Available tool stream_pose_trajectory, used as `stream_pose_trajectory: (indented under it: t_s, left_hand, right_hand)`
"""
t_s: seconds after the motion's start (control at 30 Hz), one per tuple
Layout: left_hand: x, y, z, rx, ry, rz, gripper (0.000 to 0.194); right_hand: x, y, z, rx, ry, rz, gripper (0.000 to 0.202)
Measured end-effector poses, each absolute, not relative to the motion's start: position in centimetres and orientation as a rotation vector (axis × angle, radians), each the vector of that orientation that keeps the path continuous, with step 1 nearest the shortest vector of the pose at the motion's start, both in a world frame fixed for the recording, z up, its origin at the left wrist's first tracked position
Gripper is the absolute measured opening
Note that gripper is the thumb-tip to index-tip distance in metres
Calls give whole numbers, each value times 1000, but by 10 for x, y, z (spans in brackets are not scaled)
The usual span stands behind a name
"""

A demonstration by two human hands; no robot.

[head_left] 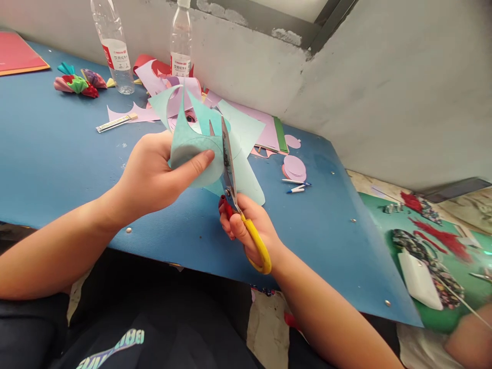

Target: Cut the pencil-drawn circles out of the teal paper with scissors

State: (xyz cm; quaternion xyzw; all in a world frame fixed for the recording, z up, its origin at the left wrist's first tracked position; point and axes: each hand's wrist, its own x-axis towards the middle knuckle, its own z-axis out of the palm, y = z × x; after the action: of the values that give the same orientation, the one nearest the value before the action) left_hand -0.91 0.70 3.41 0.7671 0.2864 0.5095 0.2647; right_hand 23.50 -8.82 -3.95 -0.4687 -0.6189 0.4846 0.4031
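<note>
My left hand [161, 166] is closed on a sheet of light teal paper [196, 151], the thumb pressed flat on its face. The sheet has curved, pointed cut edges at the top and a faint curved line drawn on it. In my right hand [255, 230] are scissors [228, 169] with a yellow handle and a red part by the fingers. Their blades point up and are parted at the right edge of the held paper. Another pale teal sheet [246, 179] lies behind the blades on the blue table [307, 241].
Two clear water bottles [117, 61] stand by the wall, near fabric pieces [79, 84]. Lilac paper scraps [149, 79] lie behind my hands. To the right are cut lilac circles [295, 167] and pens [298, 188]. A green table [384, 205] adjoins, with a person's arm [471, 335] at its edge.
</note>
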Motion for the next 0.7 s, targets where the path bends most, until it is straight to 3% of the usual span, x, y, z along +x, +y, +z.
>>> stream_pose_trajectory:
  t_s: [0.7]
  left_hand:
    - [-13,21,30,1950,711,1274,48]
  right_hand:
    - [237,-92,-38,-1112,-1528,1323,81]
